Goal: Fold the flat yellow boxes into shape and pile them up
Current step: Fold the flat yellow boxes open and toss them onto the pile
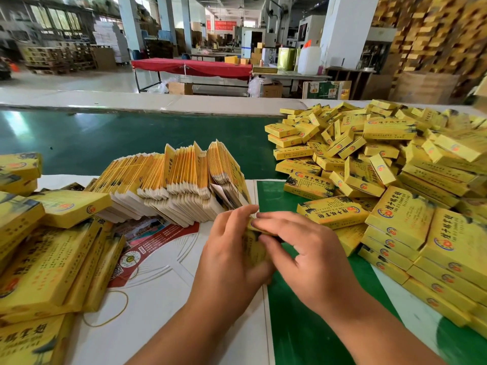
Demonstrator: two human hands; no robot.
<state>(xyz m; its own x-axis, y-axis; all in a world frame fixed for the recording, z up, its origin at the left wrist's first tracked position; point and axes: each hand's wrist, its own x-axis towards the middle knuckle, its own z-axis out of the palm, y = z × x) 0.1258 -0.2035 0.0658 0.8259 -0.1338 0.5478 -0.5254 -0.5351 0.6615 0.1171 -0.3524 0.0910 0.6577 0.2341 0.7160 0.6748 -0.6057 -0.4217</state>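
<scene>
At the centre of the work surface, both hands meet over one yellow box (254,248), which is mid-fold and mostly hidden between them. The left hand (232,255) wraps the box from the 9 o'clock side, fingers curled round its body; this hold braces the carton so that it keeps its shape while the end is closed. The right hand (297,248) comes in from 3 o'clock and pinches the upper end of the box, with the fingertips (259,223) lying on what appears to be an end flap. Whether the flap is fully tucked cannot be told, since the hands cover it.

Flat blanks (171,185) stand on edge in a fanned row at 11 o'clock, just beyond the hands. This placement likely lets one blank be pulled off the near end without a long reach. Finished boxes form a loose pile (382,159) from 1 to 3 o'clock, on the right hand's side, so a completed box can probably be dropped there in a short move. More yellow cartons (47,259) lie stacked at 9 o'clock. A printed sheet (155,241) lies under the blanks, and a green mat (303,325) lies beneath the right forearm.

Judged from this layout, the fold in hand is near completion; piling follows.
</scene>
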